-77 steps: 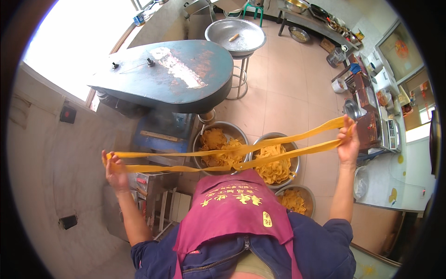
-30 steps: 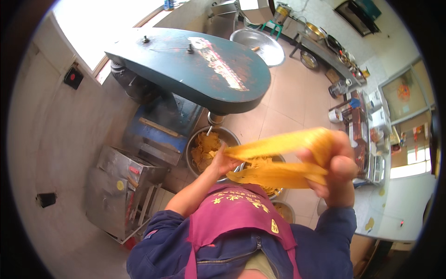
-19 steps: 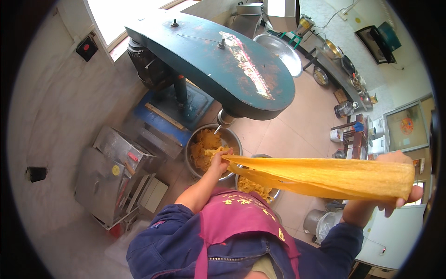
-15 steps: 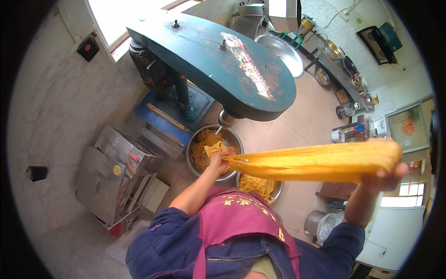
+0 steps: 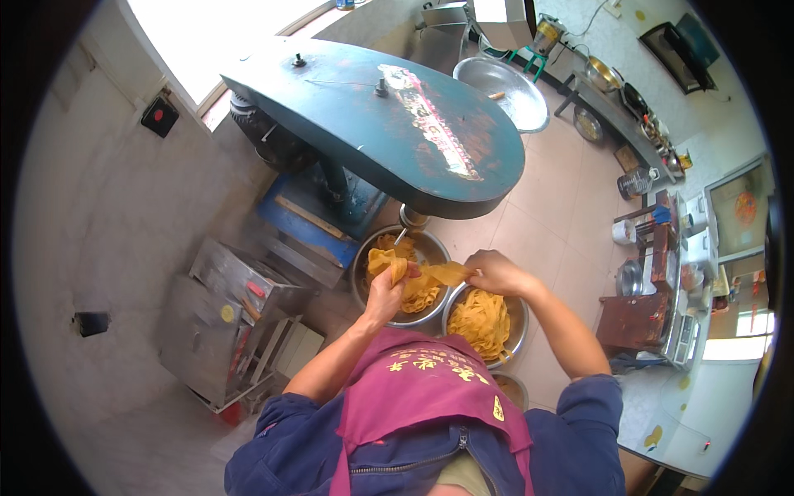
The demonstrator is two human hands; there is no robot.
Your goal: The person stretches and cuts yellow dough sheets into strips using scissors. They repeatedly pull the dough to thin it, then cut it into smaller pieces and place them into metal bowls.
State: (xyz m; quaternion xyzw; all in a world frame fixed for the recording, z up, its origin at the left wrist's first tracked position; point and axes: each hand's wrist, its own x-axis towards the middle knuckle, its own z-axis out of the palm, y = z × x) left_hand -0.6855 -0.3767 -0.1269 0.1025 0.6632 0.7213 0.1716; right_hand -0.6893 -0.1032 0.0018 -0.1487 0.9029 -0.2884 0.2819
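My left hand point(image 5: 385, 291) is closed on a bunched yellow strip point(image 5: 442, 274), a soft sheet like dough or bean curd skin. It is above the left metal bowl point(image 5: 361, 291), which holds several more loose yellow strips point(image 5: 420, 299). My right hand point(image 5: 494, 271) pinches the other end of the strip, so a short span runs between both hands. Just below my right hand stands a second metal bowl point(image 5: 521, 331), filled with a heap of yellow strips point(image 5: 480, 318).
A large green belt-cover machine point(image 5: 372, 124) overhangs the left bowl, its shaft point(image 5: 404, 235) pointing down into it. To the left stands a metal cabinet machine point(image 5: 198, 322). A wide metal basin point(image 5: 503, 91) lies beyond on the tiled floor; a brown wooden cabinet point(image 5: 633, 321) is at right.
My right hand has come in from the far right toward the bowls. The long stretched yellow sheet between my hands is now short and gathered.
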